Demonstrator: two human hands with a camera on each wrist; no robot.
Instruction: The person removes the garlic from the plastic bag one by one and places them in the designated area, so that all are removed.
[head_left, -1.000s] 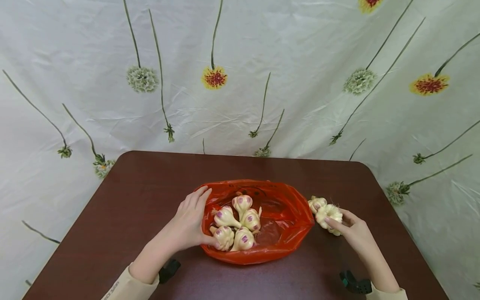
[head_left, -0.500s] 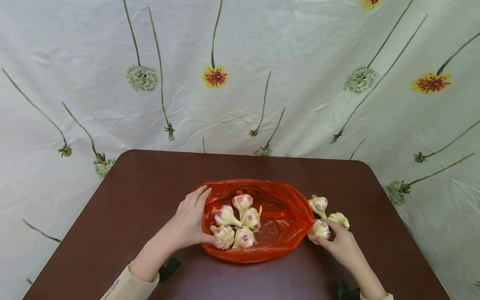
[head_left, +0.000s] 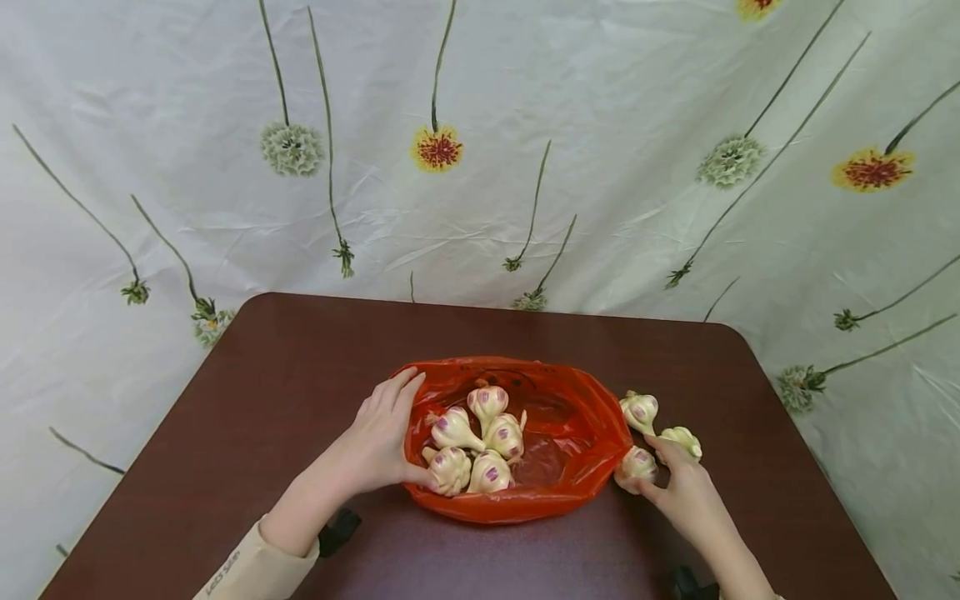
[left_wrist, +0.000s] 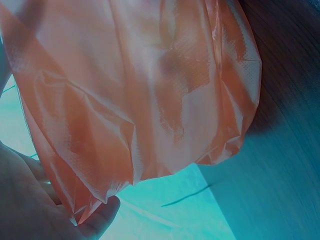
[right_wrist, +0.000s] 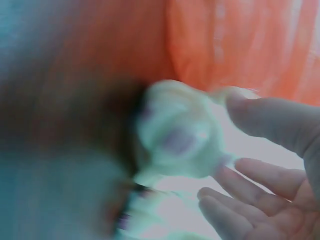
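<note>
A red plastic bag [head_left: 517, 507] lies with its mouth spread wide on the table, and several garlic bulbs [head_left: 491, 472] with purple marks sit in its left part. My left hand [head_left: 378, 446] holds the bag's left rim, thumb at the near side and fingers at the far side. In the left wrist view, the bag's crumpled film [left_wrist: 100, 130] covers part of the fingers. Just right of the bag, my right hand [head_left: 684, 487] holds a garlic bulb [head_left: 634, 469] between thumb and fingers. That bulb [right_wrist: 175, 130] is blurred in the right wrist view.
Two more garlic bulbs, one upright-looking [head_left: 640, 411] and one paler [head_left: 682, 441], lie beyond the right hand. The dark brown table [head_left: 315, 358] ends at a white flowered cloth [head_left: 480, 192] behind it.
The right hand has moved left from the paler bulb to the bulb beside the bag, which has shifted slightly left and nearer. The left hand stays at the bag's rim.
</note>
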